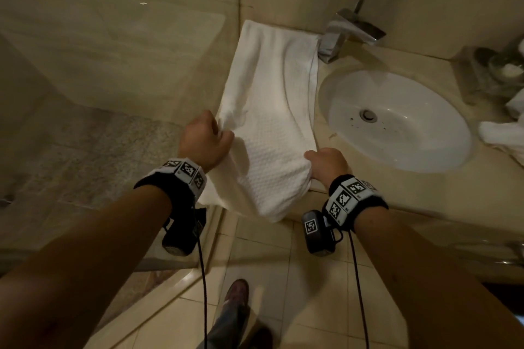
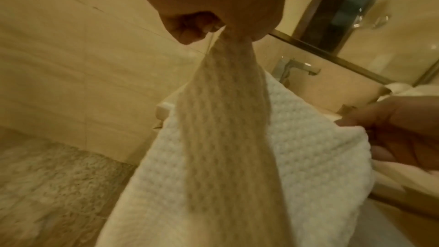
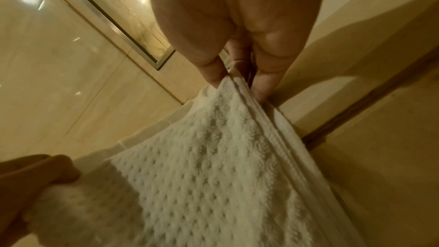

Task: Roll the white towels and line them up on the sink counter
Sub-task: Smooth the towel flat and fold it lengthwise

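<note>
Head view: the white towel [image 1: 269, 110] lies lengthwise on the counter [image 1: 411, 207] left of the sink [image 1: 397, 122], near end draped over the edge — your left hand [image 1: 205, 142] and right hand [image 1: 326, 164] each grip a near corner. Left wrist: fingers [image 2: 190, 31] curled tight on bunched towel. Right wrist: fingers [image 3: 213, 70] pinching the folded edge.
</note>
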